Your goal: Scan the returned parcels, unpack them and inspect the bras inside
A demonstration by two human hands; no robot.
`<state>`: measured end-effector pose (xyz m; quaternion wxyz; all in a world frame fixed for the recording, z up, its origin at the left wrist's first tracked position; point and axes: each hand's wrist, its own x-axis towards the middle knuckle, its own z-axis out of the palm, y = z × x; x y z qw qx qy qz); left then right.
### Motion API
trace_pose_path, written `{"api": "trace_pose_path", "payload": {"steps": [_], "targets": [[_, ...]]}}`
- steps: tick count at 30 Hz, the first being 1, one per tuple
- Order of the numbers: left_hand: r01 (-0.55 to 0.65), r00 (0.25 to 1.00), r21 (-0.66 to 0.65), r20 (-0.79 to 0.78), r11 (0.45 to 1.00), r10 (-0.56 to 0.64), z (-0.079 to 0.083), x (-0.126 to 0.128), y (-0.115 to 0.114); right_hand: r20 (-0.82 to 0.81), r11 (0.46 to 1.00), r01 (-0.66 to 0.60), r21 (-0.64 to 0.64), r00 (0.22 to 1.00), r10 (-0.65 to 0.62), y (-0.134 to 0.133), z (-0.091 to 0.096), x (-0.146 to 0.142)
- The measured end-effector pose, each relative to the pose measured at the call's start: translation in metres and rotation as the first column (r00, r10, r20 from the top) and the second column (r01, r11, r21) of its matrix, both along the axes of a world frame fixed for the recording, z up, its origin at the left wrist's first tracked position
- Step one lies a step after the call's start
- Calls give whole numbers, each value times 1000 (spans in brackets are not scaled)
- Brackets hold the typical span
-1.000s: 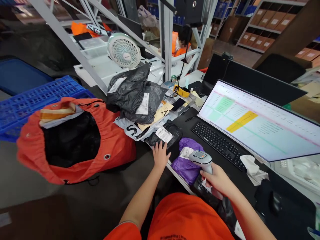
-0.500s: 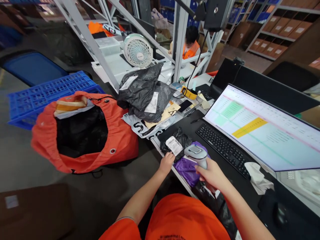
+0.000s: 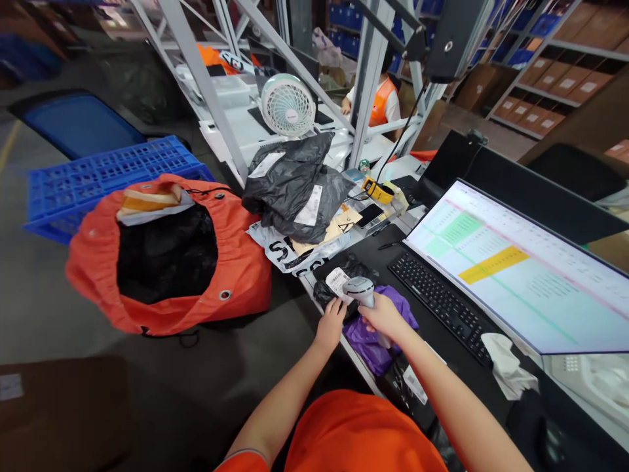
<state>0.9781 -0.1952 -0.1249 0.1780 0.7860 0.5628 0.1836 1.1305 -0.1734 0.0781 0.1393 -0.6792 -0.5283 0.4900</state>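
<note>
My right hand (image 3: 384, 316) is wrapped round the handle of a grey barcode scanner (image 3: 360, 288). The scanner's head is over the lower right of a white label (image 3: 338, 283) on a small black plastic parcel (image 3: 361, 267). At that parcel's near edge lies my left hand (image 3: 331, 326), its fingers stretched out and resting on the plastic. Below the scanner sits a purple plastic parcel (image 3: 366, 344), partly covered by my right hand. Closer to my body is another black parcel (image 3: 400, 387) with a white label, partly hidden by my right forearm.
On the left, an open orange bag (image 3: 243, 275) stands before a blue crate (image 3: 108, 164). Larger black parcels (image 3: 295, 190) are heaped at the desk's far end. A keyboard (image 3: 435, 298), monitor (image 3: 521, 269) and crumpled tissue (image 3: 508, 367) are on the right. Behind the frame sits a person (image 3: 386, 101).
My right hand has brought the scanner left and slightly up, nearer the label on the small black parcel. My left hand stays at that parcel's edge. The camera view has shifted slightly.
</note>
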Motion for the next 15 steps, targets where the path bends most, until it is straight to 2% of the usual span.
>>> {"api": "trace_pose_path", "payload": {"steps": [5,8,12,15], "targets": [[2,999,10,-35,1000,-2,1,-1,2,9,1000,10,10,1000,-10,-9,8,11],[-14,998,16,-69,1000,15,4,-5,10,11,999,51,9,999,-51,-31,8,28],[-58,990,40,-124,997,63,10,-9,28,4,989,142,-48,990,-142,-91,-10,67],[-92,982,65,-157,994,101,17,-10,41,22,945,312,-100,950,-311,-155,-38,108]]}}
